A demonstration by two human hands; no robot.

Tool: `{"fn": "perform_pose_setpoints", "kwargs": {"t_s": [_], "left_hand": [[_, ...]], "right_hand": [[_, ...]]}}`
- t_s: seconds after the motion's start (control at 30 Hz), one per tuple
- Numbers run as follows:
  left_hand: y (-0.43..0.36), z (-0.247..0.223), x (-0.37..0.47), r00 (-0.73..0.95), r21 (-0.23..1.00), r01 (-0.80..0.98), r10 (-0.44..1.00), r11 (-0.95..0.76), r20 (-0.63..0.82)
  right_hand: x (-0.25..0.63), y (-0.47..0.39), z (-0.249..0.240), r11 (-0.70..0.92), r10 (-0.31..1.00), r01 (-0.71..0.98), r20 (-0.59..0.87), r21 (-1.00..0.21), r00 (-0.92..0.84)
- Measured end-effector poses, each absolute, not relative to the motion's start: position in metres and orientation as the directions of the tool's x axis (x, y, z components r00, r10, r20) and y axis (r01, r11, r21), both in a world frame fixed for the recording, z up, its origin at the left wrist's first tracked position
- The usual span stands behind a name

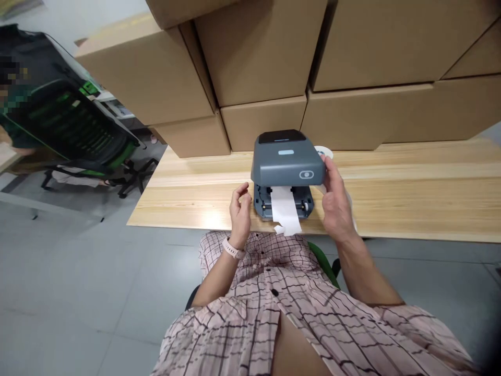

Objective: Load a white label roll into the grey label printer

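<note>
A dark grey label printer (287, 156) stands near the front edge of the table, its lid raised at the front. From under the lid, a strip of white label paper (285, 206) runs forward over the base, with a torn end at the table edge. My right hand (335, 201) grips the right front corner of the lid. Just left of the printer, my left hand (240, 213) is held with loosely bent fingers and nothing in it. A white roll (324, 152), partly hidden, is behind the printer's right side.
Stacked cardboard boxes (262, 57) line the back of the wooden table (410, 193). To the left are a black and green office chair (74, 125) and a person at another desk, partly in view.
</note>
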State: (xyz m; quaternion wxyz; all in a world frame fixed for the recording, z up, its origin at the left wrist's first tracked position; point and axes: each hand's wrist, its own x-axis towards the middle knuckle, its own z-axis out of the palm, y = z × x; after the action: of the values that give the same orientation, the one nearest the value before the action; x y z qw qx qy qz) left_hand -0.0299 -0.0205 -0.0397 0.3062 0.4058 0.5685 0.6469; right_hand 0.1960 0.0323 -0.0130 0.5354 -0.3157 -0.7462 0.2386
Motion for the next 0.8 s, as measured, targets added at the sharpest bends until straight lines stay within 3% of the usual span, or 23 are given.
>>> {"fn": "perform_pose_setpoints", "kwargs": {"t_s": [0.13, 0.3, 0.53, 0.8], "left_hand": [[0.018, -0.042, -0.041, -0.378, 0.985, 0.098, 0.910, -0.144, 0.171], [0.051, -0.040, -0.043, -0.253, 0.997, 0.022, 0.964, -0.079, 0.082], [0.054, -0.032, -0.041, -0.229, 0.990, 0.066, 0.964, -0.122, 0.134], [0.058, -0.026, -0.040, -0.248, 0.992, 0.125, 0.967, -0.034, 0.064]], "right_hand": [[0.193, 0.063, 0.017, 0.731, 0.682, 0.293, 0.670, -0.616, -0.294], [0.170, 0.119, 0.048, 0.786, 0.610, 0.296, 0.756, -0.542, -0.237], [0.157, 0.203, 0.077, 0.734, 0.675, 0.302, 0.704, -0.609, -0.221], [0.159, 0.187, 0.100, 0.775, 0.622, 0.362, 0.727, -0.518, -0.292]]}}
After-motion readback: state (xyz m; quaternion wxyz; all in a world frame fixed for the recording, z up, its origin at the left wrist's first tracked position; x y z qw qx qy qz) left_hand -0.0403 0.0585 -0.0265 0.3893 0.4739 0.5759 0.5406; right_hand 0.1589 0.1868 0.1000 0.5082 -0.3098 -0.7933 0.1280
